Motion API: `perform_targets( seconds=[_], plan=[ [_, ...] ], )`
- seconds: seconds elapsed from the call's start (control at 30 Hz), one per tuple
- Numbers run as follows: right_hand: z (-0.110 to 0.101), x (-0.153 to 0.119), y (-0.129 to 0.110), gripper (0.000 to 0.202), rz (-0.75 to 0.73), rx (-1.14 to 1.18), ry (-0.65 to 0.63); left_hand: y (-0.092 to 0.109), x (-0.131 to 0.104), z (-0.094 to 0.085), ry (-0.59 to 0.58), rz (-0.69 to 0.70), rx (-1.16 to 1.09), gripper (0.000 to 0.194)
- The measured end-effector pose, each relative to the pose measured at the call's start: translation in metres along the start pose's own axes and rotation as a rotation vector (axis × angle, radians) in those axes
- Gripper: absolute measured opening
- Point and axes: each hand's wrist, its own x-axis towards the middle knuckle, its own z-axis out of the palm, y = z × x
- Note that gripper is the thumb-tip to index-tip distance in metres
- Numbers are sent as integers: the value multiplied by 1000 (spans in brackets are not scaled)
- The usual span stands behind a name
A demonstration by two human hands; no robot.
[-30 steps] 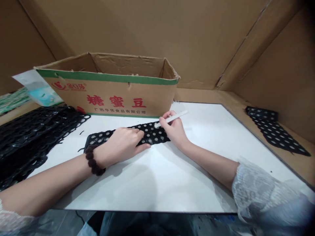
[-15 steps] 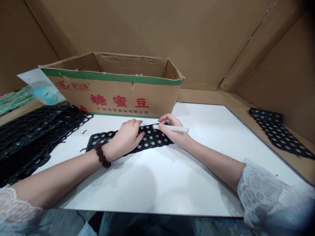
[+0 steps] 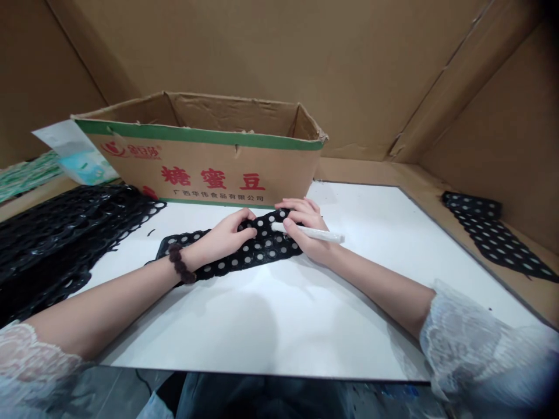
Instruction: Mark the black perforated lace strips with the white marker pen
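Note:
A black perforated strip (image 3: 261, 256) with rows of round holes lies slantwise on the white board. My left hand (image 3: 220, 241), with a dark scrunchie (image 3: 180, 265) at its wrist, rests over the strip's middle, thumb and forefinger curled in on it. My right hand (image 3: 311, 233) is on the right end of the strip. Between its thumb and fingers it holds a slim white pen-like tool (image 3: 321, 234), whose tip points left over the holes. The other fingers reach past the strip's far edge. The strip's right end is partly hidden under this hand.
An open cardboard box (image 3: 209, 169) stands behind the strip. Black perforated strips (image 3: 65, 244) are heaped at the left, near a blue-white packet (image 3: 82, 160). Another holed strip (image 3: 498, 235) lies at the far right. Cardboard walls (image 3: 349, 75) enclose the white board (image 3: 371, 302).
My left hand has gone from lying flat with fingers spread to curled fingers at the strip. My right fingers have stretched leftward, and the pen-like tool has tilted, its rear end lower right.

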Motion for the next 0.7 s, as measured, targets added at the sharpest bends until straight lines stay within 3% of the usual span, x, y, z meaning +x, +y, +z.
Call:
perform_targets(
  seconds=[0.23,0.37,0.7],
  plan=[
    [-1,-1,0,33,17,147,-25,1,1,-2,-57,-25,-63,12],
    [1,0,-1,30,57,103,-26,2,1,-2,-36,-46,-72,5],
    [0,-2,-1,23,-52,7,-82,6,2,-3,-47,-28,-110,7]
  ],
)
